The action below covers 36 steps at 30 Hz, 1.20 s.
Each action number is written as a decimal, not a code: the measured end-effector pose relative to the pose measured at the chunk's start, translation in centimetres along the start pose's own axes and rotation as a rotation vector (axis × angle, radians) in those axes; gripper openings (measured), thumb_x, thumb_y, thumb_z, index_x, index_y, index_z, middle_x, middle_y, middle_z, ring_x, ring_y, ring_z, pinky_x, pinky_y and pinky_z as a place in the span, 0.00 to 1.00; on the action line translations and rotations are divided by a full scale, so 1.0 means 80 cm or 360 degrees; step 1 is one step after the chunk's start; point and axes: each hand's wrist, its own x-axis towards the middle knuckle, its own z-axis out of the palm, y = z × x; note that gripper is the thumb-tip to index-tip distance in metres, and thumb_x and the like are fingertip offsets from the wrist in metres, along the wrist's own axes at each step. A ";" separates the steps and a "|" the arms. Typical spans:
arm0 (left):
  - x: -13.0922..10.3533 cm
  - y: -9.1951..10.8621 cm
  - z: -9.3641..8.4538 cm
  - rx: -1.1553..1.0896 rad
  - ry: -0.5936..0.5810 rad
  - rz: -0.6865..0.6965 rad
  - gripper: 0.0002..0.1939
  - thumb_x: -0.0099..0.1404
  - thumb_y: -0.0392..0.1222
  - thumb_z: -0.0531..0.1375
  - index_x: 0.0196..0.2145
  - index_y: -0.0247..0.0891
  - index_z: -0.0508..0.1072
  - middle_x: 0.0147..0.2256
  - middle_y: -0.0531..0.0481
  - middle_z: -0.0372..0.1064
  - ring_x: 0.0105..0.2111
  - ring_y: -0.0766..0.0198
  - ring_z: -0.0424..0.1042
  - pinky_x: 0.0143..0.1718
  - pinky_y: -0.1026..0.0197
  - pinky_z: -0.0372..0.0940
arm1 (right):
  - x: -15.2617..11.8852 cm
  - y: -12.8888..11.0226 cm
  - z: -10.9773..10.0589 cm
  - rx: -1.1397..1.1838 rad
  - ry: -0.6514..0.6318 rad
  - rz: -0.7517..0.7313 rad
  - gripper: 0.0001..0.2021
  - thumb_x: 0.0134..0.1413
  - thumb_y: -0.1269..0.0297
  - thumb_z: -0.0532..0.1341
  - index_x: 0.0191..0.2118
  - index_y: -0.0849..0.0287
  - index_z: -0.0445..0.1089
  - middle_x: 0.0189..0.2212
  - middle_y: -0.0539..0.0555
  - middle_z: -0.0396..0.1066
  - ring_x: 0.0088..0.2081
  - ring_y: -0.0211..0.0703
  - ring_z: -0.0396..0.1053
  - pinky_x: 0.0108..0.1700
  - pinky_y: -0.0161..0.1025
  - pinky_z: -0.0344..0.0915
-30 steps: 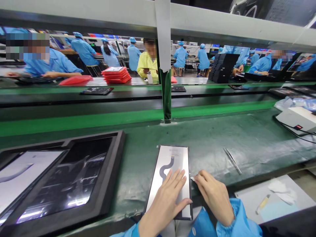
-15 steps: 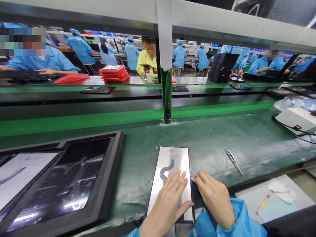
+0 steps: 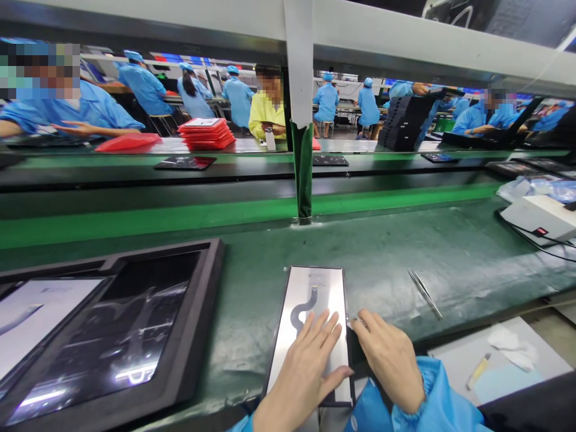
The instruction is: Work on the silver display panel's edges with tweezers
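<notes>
A flat panel point(image 3: 294, 288) with a silvery-white back, a thin black frame and a curved dark ribbon cable point(image 3: 302, 311) lies on the green bench top. My left hand point(image 3: 306, 366) rests flat on its lower half with fingers spread, hiding part of the panel. Just beside the panel's right edge is my right hand point(image 3: 387, 354), its fingers curled and thumb and index pinched together near the edge. A tiny whitish bit shows at those fingertips, too small to make out.
A black foam tray point(image 3: 209, 282) with a dark glass panel point(image 3: 130, 324) and a second white-backed panel point(image 3: 49, 300) stands left. Tweezers point(image 3: 425, 294) lie right, a white box point(image 3: 540, 219) behind them. People work across the conveyor point(image 3: 234, 210).
Both hands have barely moved. Across the line, a person at the right has raised a hand with a dark tray above the black stack. Panels on the conveyor have shifted slightly right.
</notes>
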 end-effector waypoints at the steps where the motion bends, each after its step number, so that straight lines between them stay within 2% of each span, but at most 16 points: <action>1: 0.000 0.000 0.000 0.0003 0.0002 0.0001 0.29 0.66 0.44 0.63 0.60 0.32 0.62 0.59 0.36 0.66 0.59 0.45 0.65 0.57 0.39 0.66 | -0.001 0.000 0.000 -0.0004 -0.0004 0.0001 0.16 0.66 0.80 0.46 0.32 0.55 0.64 0.29 0.50 0.70 0.27 0.41 0.65 0.29 0.39 0.54; 4: -0.001 0.000 0.001 -0.0002 0.0011 -0.0008 0.28 0.66 0.44 0.64 0.60 0.33 0.62 0.59 0.35 0.66 0.59 0.46 0.66 0.58 0.40 0.65 | -0.002 0.000 0.000 0.0004 -0.0010 -0.0005 0.15 0.64 0.81 0.48 0.34 0.56 0.65 0.30 0.51 0.70 0.28 0.41 0.66 0.30 0.39 0.55; 10: -0.002 -0.001 0.002 -0.0001 0.0005 0.0001 0.29 0.67 0.44 0.63 0.61 0.33 0.60 0.59 0.34 0.65 0.60 0.46 0.64 0.58 0.40 0.65 | 0.000 0.001 0.000 -0.0018 -0.0027 0.0001 0.13 0.63 0.80 0.51 0.32 0.55 0.63 0.29 0.50 0.70 0.27 0.41 0.66 0.29 0.38 0.55; 18: -0.001 -0.001 0.000 0.0001 0.0007 0.0000 0.30 0.67 0.45 0.63 0.62 0.33 0.60 0.59 0.35 0.65 0.59 0.46 0.65 0.58 0.40 0.65 | 0.004 0.000 -0.001 0.0059 -0.0044 0.0039 0.16 0.62 0.82 0.49 0.31 0.55 0.65 0.28 0.50 0.70 0.26 0.41 0.67 0.26 0.39 0.56; 22: -0.001 -0.001 0.000 0.0023 -0.0029 -0.0032 0.30 0.67 0.46 0.63 0.62 0.34 0.60 0.60 0.37 0.64 0.60 0.47 0.64 0.59 0.40 0.64 | 0.003 0.009 -0.001 0.0239 -0.0145 0.0077 0.14 0.66 0.77 0.49 0.43 0.54 0.70 0.31 0.48 0.71 0.29 0.38 0.71 0.24 0.35 0.57; 24: -0.001 -0.001 0.001 0.0044 -0.0044 -0.0029 0.29 0.67 0.46 0.62 0.61 0.33 0.61 0.60 0.36 0.64 0.60 0.46 0.64 0.58 0.40 0.65 | -0.001 0.015 -0.002 0.0353 -0.0176 0.0136 0.15 0.70 0.72 0.47 0.46 0.53 0.70 0.32 0.48 0.71 0.29 0.35 0.73 0.24 0.32 0.58; 28: -0.001 0.000 0.002 0.0050 -0.0036 -0.0021 0.27 0.68 0.46 0.62 0.59 0.33 0.62 0.60 0.37 0.65 0.60 0.47 0.64 0.57 0.40 0.66 | -0.007 0.021 -0.003 0.0446 -0.0124 0.0216 0.19 0.73 0.64 0.43 0.39 0.55 0.71 0.30 0.49 0.71 0.28 0.34 0.73 0.25 0.32 0.59; 36: -0.001 0.000 0.000 0.0029 0.0001 -0.0028 0.26 0.68 0.46 0.62 0.59 0.34 0.63 0.59 0.37 0.66 0.60 0.47 0.65 0.57 0.41 0.66 | -0.001 0.008 0.001 0.0267 0.0025 0.0152 0.19 0.72 0.69 0.44 0.32 0.56 0.68 0.27 0.49 0.71 0.27 0.36 0.71 0.27 0.35 0.59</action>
